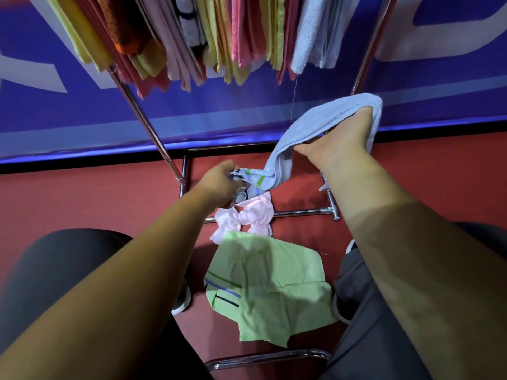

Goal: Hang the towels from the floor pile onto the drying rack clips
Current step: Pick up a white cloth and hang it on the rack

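1. Head view: the blue towel (323,124) is off the floor and stretched between both hands. Its long axis rises from low centre to upper right.
2. The left hand (219,185) pinches the striped end with curled fingers. The right hand (337,144) carries the other end draped over it; its fingers are hidden under the cloth, so I cannot tell their grip.
3. The drying rack (370,50) and its hung towels (241,31) lie above and ahead. The right hand is higher and nearer, beside the right upright. No clips show.
4. Count: one towel is in the hands and two are on the floor. The pink towel (247,215) lies crumpled across the base bar, touching the green towel (269,286), which is spread nearer the person. The hung towels overlap too much to count.
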`<action>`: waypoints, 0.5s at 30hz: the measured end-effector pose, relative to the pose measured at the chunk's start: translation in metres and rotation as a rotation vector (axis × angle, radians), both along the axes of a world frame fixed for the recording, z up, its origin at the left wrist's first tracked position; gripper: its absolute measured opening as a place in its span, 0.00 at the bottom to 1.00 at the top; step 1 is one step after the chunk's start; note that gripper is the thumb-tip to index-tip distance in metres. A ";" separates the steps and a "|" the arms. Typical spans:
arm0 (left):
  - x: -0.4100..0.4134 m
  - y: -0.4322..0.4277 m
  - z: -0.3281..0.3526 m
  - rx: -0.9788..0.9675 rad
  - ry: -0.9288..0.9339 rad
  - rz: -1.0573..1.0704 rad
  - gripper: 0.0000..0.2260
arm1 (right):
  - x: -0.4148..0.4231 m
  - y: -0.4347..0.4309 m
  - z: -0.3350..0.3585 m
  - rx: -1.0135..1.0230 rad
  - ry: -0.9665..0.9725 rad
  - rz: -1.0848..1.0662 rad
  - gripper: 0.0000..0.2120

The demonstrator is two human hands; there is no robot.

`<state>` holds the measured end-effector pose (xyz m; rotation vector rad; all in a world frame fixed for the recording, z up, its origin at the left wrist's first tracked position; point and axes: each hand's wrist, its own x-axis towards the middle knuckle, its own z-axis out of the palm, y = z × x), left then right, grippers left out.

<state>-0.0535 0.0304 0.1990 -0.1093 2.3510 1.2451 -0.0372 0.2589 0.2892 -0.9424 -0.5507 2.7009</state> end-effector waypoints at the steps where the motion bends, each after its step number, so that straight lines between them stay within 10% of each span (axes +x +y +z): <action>1: 0.000 0.001 -0.001 -0.003 0.004 -0.026 0.11 | 0.001 -0.001 0.001 -0.002 -0.011 -0.004 0.24; 8: 0.001 0.005 0.006 0.116 0.091 0.002 0.07 | 0.006 -0.005 0.005 -0.002 -0.042 -0.010 0.22; 15: 0.000 0.000 0.012 0.412 -0.326 0.112 0.17 | 0.007 -0.008 0.006 0.019 -0.086 -0.012 0.19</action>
